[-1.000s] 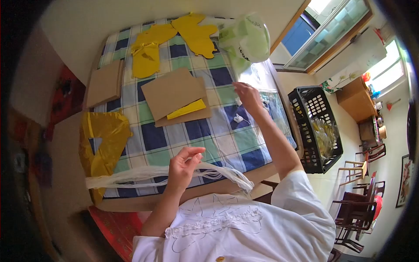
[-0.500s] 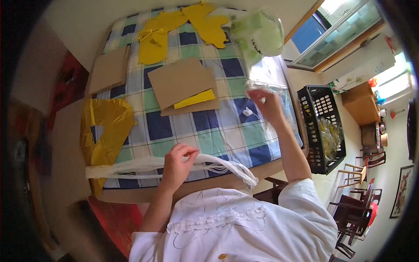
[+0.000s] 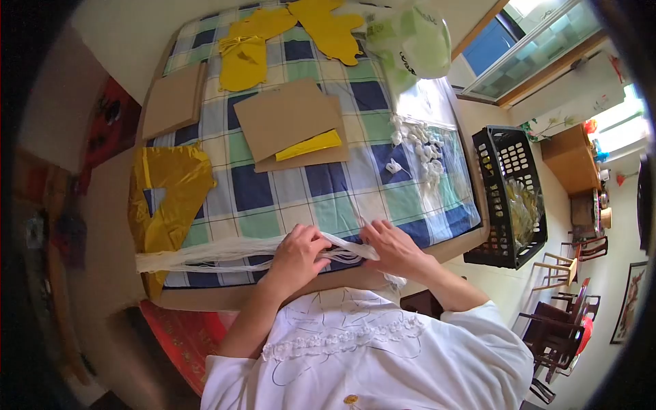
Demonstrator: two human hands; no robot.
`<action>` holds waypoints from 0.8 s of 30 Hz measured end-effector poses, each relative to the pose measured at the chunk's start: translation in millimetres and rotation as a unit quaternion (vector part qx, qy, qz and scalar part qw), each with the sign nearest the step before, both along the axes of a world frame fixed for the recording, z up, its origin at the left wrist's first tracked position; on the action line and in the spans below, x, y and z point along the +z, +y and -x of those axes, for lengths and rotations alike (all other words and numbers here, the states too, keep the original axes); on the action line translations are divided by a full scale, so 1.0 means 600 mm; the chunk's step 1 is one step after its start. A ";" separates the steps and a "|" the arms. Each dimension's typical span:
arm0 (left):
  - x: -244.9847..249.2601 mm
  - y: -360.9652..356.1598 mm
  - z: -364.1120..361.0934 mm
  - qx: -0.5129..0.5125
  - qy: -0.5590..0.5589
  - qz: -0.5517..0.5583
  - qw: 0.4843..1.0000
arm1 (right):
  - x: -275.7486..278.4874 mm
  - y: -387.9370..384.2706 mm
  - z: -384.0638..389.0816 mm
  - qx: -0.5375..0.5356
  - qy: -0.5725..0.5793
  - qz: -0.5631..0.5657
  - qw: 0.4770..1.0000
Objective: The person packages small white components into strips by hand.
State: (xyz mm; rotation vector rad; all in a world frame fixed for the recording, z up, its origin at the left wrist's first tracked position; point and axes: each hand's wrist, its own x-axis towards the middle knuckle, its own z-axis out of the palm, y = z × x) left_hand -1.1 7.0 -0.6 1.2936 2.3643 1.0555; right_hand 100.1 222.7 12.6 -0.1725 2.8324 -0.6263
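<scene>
A long bundle of white thread [image 3: 205, 254] stretches along the near edge of the bed. My left hand [image 3: 299, 254] is closed round the strands near their middle, fingertips bent over them. A short way to the right, my right hand [image 3: 394, 250] grips the same bundle with curled fingers; its palm side is hidden. From the right fingers a thin loose strand rises over the cloth. The bundle's right end hangs below that hand at the bed's edge. Small white knotted thread pieces [image 3: 427, 147] lie at the right, with one separate piece [image 3: 393, 166] beside them.
Brown cardboard sheets [image 3: 290, 123] with a yellow strip between them lie mid-bed on the checked cloth [image 3: 318, 184]. Yellow foil sheets [image 3: 184, 178] lie at left and at the back. A green-white plastic bag [image 3: 427, 48] stands back right. A black crate [image 3: 512, 150] is beside the bed.
My right hand has come down from the knotted thread pieces to the bundle, uncovering the pieces. My left hand has slid slightly right along the strands.
</scene>
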 end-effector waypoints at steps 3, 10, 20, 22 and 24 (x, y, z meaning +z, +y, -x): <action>0.002 0.006 -0.002 0.013 0.025 -0.001 1.000 | -0.005 0.004 -0.043 0.024 0.009 -0.034 0.999; -0.042 0.010 0.009 0.080 0.022 -0.054 0.995 | 0.044 0.058 -0.108 -0.138 -0.368 0.370 0.842; -0.034 0.030 0.016 0.138 -0.019 -0.043 0.989 | 0.059 0.521 -0.214 -0.382 -0.047 -0.127 0.914; -0.028 0.025 0.020 0.146 -0.041 -0.047 0.987 | 0.073 0.513 -0.176 -0.438 -0.166 -0.072 0.881; -0.031 0.019 0.023 0.144 -0.079 -0.056 0.985 | 0.090 0.484 -0.157 -0.341 -0.162 -0.101 0.921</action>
